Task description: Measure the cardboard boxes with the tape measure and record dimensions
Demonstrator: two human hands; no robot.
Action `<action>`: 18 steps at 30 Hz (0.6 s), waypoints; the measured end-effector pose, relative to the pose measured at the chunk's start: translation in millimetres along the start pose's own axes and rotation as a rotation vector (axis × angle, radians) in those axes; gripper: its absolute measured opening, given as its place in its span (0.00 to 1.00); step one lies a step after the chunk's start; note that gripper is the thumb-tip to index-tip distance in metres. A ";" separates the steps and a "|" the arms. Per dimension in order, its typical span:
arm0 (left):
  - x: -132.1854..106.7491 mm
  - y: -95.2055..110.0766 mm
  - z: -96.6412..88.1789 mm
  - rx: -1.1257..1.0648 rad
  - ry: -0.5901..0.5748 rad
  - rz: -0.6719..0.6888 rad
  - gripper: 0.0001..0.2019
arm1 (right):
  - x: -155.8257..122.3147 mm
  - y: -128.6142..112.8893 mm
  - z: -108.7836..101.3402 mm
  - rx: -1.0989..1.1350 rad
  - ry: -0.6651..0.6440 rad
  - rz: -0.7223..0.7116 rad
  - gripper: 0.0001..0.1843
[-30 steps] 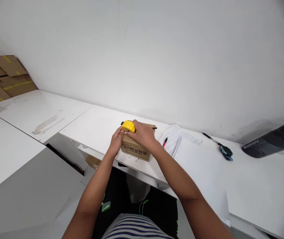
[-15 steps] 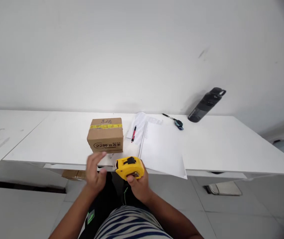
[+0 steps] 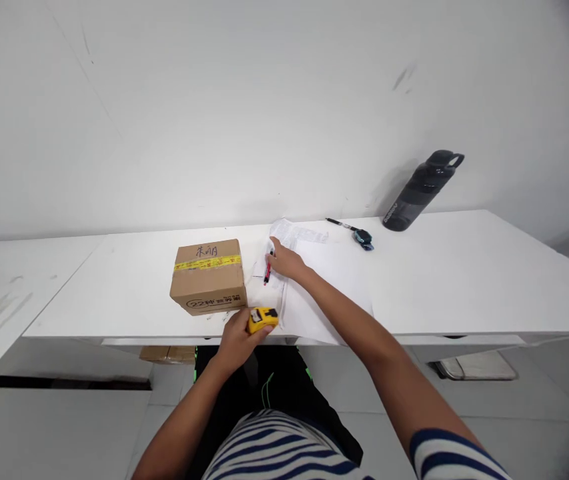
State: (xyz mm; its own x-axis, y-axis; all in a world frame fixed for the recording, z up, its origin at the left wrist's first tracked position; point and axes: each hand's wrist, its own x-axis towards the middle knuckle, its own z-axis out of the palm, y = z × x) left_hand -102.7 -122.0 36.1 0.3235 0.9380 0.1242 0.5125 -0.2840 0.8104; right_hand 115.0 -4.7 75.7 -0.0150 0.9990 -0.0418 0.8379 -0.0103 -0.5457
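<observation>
A yellow tape measure [image 3: 262,319] rests at the near edge of the white table [image 3: 464,280], with my left hand [image 3: 237,337] closed around its left side. My right hand [image 3: 284,261] reaches out over the papers [image 3: 324,280], its fingertips on a red and black pen [image 3: 267,270]. A small cardboard box [image 3: 208,277] with yellow tape across its top stands just left of both hands.
A dark water bottle [image 3: 422,190] leans against the wall at the back right. A black pen [image 3: 338,223] and a small dark blue object [image 3: 363,237] lie near it. Another white table surface [image 3: 19,267] adjoins on the left. Grey floor lies below.
The tape measure passed from my right hand to my left and now sits at the table edge. My right hand moved forward onto the red pen. The view swung to face the table.
</observation>
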 end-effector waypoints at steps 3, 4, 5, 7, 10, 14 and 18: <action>23.4 -2.3 7.3 0.081 0.008 0.083 0.20 | 30.5 0.1 21.8 -0.015 -0.002 0.039 0.40; 27.8 -4.2 9.0 0.071 0.020 0.077 0.21 | 34.4 0.3 28.7 -0.032 0.018 0.044 0.40; 30.3 -6.4 10.2 0.051 0.034 0.055 0.22 | 36.2 0.8 34.2 -0.036 0.043 0.040 0.39; 30.4 -11.0 11.4 -0.010 0.065 -0.002 0.25 | 36.6 2.9 39.2 -0.001 0.077 0.001 0.35; 25.3 -15.2 11.2 -0.083 0.078 -0.027 0.26 | 34.8 10.4 29.1 0.083 0.073 -0.075 0.24; 22.1 -14.1 8.2 -0.091 0.055 0.017 0.22 | 20.2 33.0 0.7 0.429 0.110 -0.140 0.22; 23.0 -11.6 4.2 -0.075 0.022 0.049 0.20 | -15.9 59.0 0.4 0.885 0.240 -0.171 0.30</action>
State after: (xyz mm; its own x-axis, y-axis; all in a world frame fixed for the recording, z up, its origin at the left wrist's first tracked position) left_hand -97.9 -98.0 27.1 0.3290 0.9278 0.1761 0.4351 -0.3145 0.8437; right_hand 164.5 -21.2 43.8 0.0962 0.9711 0.2182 0.1128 0.2072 -0.9718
